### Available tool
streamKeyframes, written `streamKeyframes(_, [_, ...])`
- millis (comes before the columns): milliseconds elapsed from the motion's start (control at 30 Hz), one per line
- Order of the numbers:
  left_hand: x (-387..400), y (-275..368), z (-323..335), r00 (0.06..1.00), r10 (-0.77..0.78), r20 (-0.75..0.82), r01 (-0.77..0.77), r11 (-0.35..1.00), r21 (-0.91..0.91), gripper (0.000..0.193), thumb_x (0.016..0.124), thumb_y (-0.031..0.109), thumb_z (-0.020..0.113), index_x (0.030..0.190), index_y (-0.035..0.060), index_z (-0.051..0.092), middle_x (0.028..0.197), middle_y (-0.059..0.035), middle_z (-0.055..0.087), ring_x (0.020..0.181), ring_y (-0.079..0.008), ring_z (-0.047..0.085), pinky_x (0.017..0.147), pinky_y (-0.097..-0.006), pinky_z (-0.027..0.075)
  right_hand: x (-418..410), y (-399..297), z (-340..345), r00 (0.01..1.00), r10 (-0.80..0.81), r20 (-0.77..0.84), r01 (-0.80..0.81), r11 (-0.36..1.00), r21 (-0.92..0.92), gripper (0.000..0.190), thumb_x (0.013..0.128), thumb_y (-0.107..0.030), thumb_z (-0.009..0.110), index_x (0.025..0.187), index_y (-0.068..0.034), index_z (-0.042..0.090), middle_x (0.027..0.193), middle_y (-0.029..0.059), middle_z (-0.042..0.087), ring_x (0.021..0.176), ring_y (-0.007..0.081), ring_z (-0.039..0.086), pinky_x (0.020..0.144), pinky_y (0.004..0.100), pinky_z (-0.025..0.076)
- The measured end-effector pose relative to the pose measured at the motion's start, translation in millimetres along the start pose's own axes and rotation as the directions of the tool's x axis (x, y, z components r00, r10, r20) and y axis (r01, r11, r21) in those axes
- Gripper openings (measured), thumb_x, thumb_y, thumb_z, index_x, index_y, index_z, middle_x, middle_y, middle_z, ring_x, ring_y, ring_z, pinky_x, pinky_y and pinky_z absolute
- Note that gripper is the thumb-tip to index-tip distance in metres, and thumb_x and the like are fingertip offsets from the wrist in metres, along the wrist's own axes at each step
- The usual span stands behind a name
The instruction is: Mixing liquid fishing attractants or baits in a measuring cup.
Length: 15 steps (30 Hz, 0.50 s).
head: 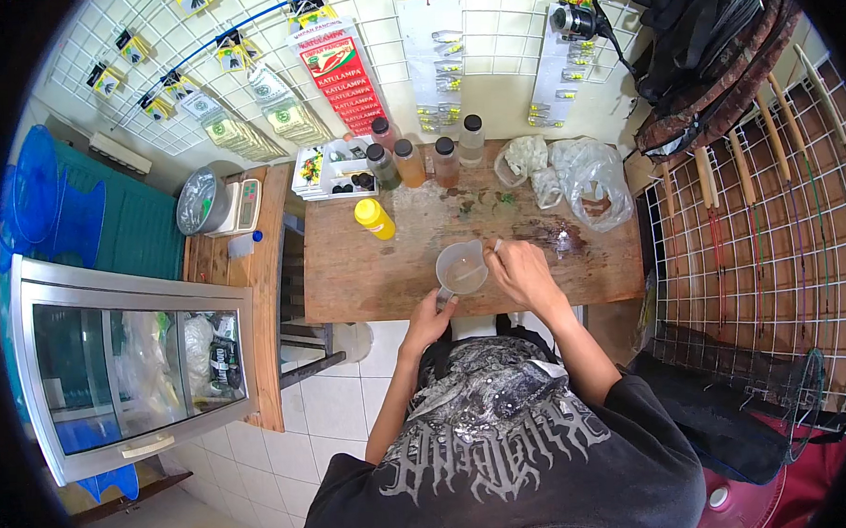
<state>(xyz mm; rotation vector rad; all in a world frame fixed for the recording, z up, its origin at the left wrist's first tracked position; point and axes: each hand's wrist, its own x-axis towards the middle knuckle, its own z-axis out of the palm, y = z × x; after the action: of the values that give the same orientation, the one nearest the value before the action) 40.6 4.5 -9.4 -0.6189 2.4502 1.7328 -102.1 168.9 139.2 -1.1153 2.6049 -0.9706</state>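
Observation:
A translucent plastic measuring jug (461, 268) is at the front middle of the wooden table (367, 280). My left hand (429, 319) grips its handle on the near side. Beside the spout, my right hand (519, 270) holds the end of a pale, thin utensil whose other end reaches into the jug; its exact kind is unclear. A little clear or brownish content seems to lie at the jug's bottom. A yellow squeeze bottle (375, 220) stands to the left. Behind it are several dark-capped bottles, among them one with orange liquid (409, 164) and one clear (471, 141).
A white divided tray (335, 190) sits at the table's back left, plastic bags (589, 186) at the back right. On the left side table are a metal bowl (203, 201) and a digital scale (242, 207). A wire grid (769, 249) with wooden-handled items borders the right.

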Motion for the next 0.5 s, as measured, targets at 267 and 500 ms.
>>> streamKeyframes(267, [0.8,3.6,-3.5,1.000,0.004,0.007,-0.005,0.995,0.101,0.038,0.094,0.033,0.063,0.114,-0.0001,0.062,0.097,-0.0222,0.069,0.088,-0.0366,0.067,0.078,-0.0431,0.050,0.6,7.1,1.5,0.997,0.012,-0.071,-0.016,0.998,-0.053,0.023,0.093,-0.017,0.055,0.086,0.004,0.059,0.073,0.0256,0.063,0.074,0.0431,0.063,0.065,0.0508,0.048])
streamKeyframes(500, [1.3,0.6,-1.1,0.999,0.033,-0.038,-0.030,0.997,0.073,0.035,0.095,0.027,0.064,0.117,0.0000,0.061,0.096,-0.0169,0.069,0.082,-0.0254,0.065,0.075,-0.0368,0.051,3.9,3.8,-1.5,0.998,-0.034,0.049,0.030,0.996,0.090,0.019,0.094,-0.017,0.054,0.091,0.001,0.060,0.079,0.0237,0.065,0.077,0.0426,0.063,0.065,0.0507,0.048])
